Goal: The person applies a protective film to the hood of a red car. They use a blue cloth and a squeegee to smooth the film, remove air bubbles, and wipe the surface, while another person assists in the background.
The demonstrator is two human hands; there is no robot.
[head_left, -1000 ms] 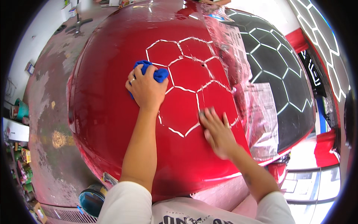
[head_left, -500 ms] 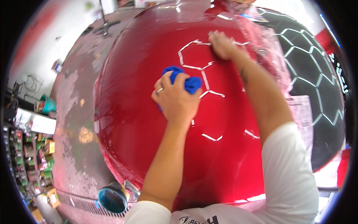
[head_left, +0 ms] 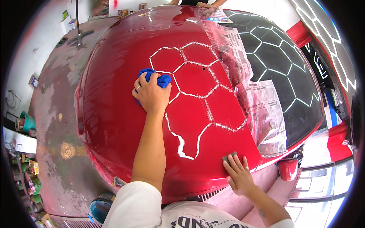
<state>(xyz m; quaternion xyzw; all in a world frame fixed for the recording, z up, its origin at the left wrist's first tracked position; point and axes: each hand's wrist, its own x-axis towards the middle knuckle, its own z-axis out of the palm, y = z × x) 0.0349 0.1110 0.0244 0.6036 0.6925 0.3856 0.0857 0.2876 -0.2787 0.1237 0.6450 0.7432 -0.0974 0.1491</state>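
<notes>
A glossy red car hood (head_left: 114, 114) spreads out before me, mirroring white hexagon lines. Its reflections look streaky toward the right. A crumpled blue cloth (head_left: 163, 81) rests on the panel left of the middle, bunched in my left hand (head_left: 154, 97), whose fingers close over it. At the near right edge of the hood, my right hand (head_left: 242, 178) lies over a small dark grey pad (head_left: 229, 159), fingertips pressing it on the paint. Part of the pad is hidden under those fingers.
Newspaper sheets (head_left: 266, 114) cover the hood's right border, beside the dark windshield (head_left: 262, 57). A red side mirror (head_left: 288, 170) juts out at right. A bucket (head_left: 100, 209) stands at lower left; a stand (head_left: 79, 36) is farther off. Another person's hand (head_left: 205, 5) touches the far edge.
My right hand has come from the far part of the hood back to its near right edge. My left hand keeps the blue cloth on the panel. The view has shifted.
</notes>
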